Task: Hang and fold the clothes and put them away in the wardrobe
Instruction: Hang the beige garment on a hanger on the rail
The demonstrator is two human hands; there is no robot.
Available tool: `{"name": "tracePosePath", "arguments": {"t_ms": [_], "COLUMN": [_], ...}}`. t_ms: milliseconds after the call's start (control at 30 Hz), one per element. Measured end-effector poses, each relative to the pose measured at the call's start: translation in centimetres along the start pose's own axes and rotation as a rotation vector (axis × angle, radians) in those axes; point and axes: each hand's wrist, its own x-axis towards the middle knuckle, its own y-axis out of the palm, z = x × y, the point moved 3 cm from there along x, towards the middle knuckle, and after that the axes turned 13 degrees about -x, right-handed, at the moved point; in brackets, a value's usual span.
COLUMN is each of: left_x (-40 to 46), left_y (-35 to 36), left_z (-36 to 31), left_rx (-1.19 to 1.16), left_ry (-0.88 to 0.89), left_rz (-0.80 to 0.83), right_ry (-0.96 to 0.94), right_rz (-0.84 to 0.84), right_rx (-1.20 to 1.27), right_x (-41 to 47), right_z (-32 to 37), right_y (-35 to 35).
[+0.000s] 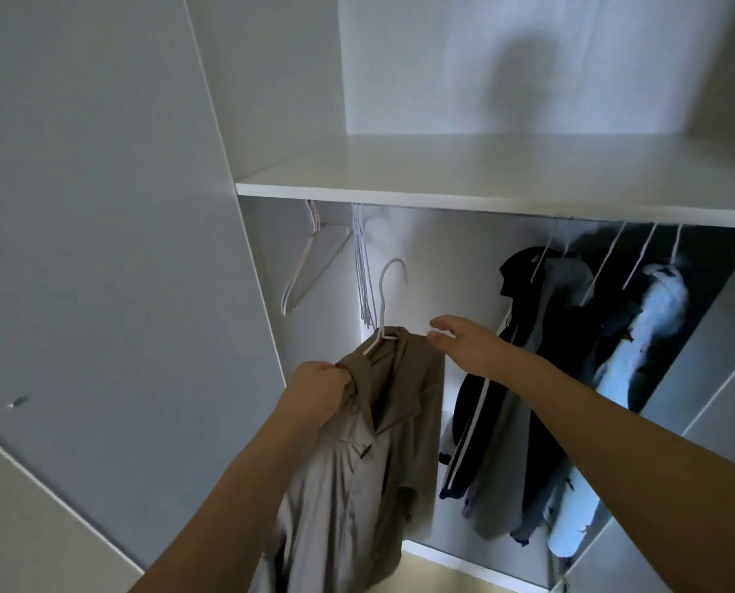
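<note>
The left hand grips the collar of a tan shirt on a white hanger — held up below the wardrobe shelf. The right hand spreads open, touching the shirt's shoulder — dark clothes hang just right.

A dim, cool grey cast is seen across the whole frame, with the brightest patch thrown on the back wall of the upper compartment and along the top of the white shelf. A soft, rounded shadow is cast on that back wall, so light is judged to arrive from behind the camera. Below the shelf, a pale glow is caught on the rear panel, while the dark hanging clothes at right are lost in murk. Straight wardrobe edges are bowed by the wide-angle lens. Fine detail is softened throughout.
</note>
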Motion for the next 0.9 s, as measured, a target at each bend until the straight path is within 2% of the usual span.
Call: {"name": "tracePosePath", "arguments": {"t_ms": [200,300,400,500,900], "left_x": [2.4,3.3,4.8,6.5,13.8], "left_y": [5.1,7.7,10.4,12.8,22.5], "left_z": [-1.4,-2.5,-3.0,-3.3,-3.9], "left_rx": [0.033,0.047,-0.036,0.006,0.069], "left_ry": [0.059,0.113,0.077,0.075,0.191], "left_rz": [0.018,0.0,0.017,0.051,0.162], "right_ry": [0.032,0.063,0.114,0.141,0.314], "right_rz": [-0.214,-0.245,-0.282,-0.346,-0.476], "right_rx": [0.017,-0.039,-0.069,-0.106,-0.039], "right_x": [-1.0,-1.3,-1.3,-1.4,0.5], "right_z": [-3.3,-4.4,-5.5,-6.6,-12.1], "right_y": [-2.5,-3.6,-4.7,-5.5,-6.7]}}
